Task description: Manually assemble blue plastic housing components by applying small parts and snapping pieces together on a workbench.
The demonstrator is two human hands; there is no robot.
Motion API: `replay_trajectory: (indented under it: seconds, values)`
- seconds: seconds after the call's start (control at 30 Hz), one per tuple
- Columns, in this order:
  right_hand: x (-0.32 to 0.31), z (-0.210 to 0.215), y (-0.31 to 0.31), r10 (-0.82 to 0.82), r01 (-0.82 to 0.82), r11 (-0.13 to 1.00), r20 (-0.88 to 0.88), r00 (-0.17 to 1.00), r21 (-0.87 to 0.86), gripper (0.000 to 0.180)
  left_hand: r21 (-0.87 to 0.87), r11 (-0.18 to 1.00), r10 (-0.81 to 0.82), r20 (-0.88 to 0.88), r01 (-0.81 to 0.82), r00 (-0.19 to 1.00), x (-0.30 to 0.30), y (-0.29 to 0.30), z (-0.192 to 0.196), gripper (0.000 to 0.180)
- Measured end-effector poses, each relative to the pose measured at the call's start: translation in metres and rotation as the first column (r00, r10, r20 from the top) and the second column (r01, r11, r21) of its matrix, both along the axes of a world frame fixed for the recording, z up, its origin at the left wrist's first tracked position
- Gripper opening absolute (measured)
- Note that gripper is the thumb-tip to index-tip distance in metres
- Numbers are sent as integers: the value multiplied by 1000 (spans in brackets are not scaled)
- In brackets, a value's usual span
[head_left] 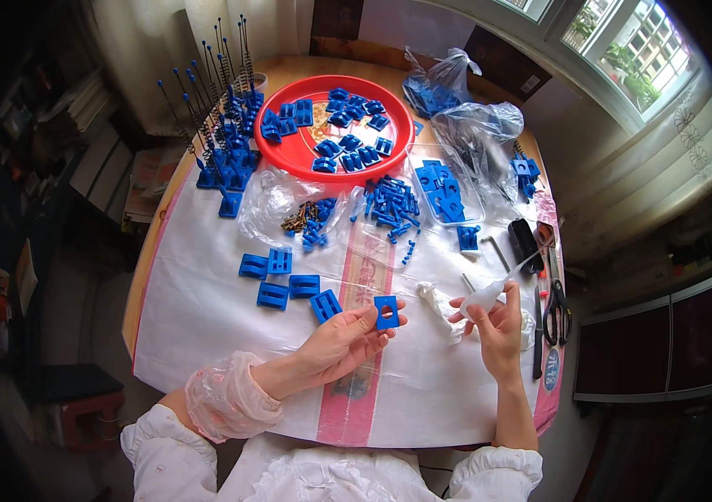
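My left hand [341, 341] pinches a small blue square plate [387, 301] with a round hole through it, held above the near middle of the table. In my right hand [500, 326] is a white translucent squeeze bottle [483, 299], its thin nozzle pointing up and to the right. The bottle and plate are apart. Just beyond my left hand lie several blue slotted blocks [304, 287]. A crumpled white tissue [438, 305] rests beside the right hand, partly behind it.
A red round tray [270, 159] holds blue parts. Spring-topped blue assemblies [228, 159] crowd the far left. Blue pegs [393, 201] lie mid-table, near a clear container [480, 213] of blue plates. Scissors [555, 314] and a black case [525, 245] lie at the right edge.
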State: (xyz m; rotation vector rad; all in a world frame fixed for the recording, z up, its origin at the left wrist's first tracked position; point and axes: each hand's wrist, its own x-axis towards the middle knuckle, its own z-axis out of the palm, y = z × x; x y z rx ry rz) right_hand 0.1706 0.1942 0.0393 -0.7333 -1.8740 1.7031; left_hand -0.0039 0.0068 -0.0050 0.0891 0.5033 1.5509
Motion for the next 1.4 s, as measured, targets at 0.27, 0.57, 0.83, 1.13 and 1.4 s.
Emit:
replay_trajectory:
  seconds: [0.27, 0.57, 0.83, 1.13, 1.4]
  values:
    - [8, -12, 16, -5, 1, 998, -66, 998, -70, 19, 6, 1000, -4, 57, 3, 998, -2, 0, -6, 53]
    - [12, -13, 22, -125, 5, 897, -244, 962, -441, 26, 37, 999, 12, 100, -16, 995, -2, 1, -3, 57]
    - [6, -14, 18, -230, 118, 877, -190, 955, -466, 20, 35, 998, 55, 98, -59, 994, -2, 1, -4, 57]
    - [9, -15, 15, -282, 145, 885, -261, 923, -442, 21, 26, 999, 17, 85, -19, 996, -1, 0, 0, 56]
    - [9, -8, 5, -274, 173, 935, -321, 907, -311, 23, 7, 999, -38, 47, 38, 998, 0, 0, 0, 55]
